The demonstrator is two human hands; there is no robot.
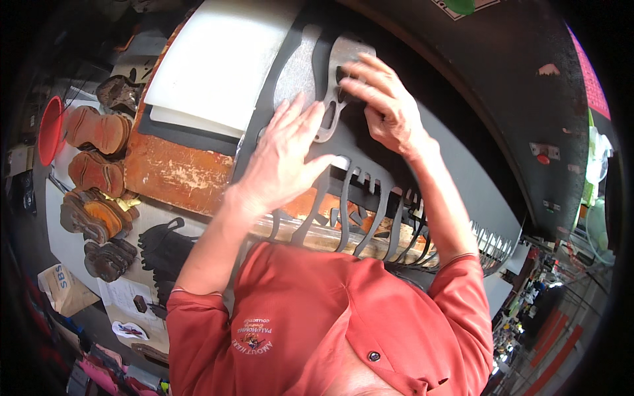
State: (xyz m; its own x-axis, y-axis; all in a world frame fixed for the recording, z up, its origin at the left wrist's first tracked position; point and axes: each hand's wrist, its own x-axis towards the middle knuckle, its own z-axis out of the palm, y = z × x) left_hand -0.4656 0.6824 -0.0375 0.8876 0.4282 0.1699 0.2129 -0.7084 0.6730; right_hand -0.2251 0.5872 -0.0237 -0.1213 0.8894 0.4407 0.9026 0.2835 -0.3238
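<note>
Between my hands, a silvery metal cutting die, long and sole-shaped with openings in it, sits on a black sheet. Beside it on the left is a grey, speckled sole-shaped area; I cannot tell whether it is a cut-out or a separate piece. My left hand lies open and flat, fingertips over the lower end of that grey shape and near the die. Loosely bent, with the fingers apart, my right hand reaches over the die's right edge; its fingertips are slightly blurred. Contact there is unclear.
Narrow black strips hang at the sheet's near edge. A white board lies on a worn orange-brown block at left. Stacked sole-shaped pieces and a red dish stand farther left. A dark machine part overhangs the right.
</note>
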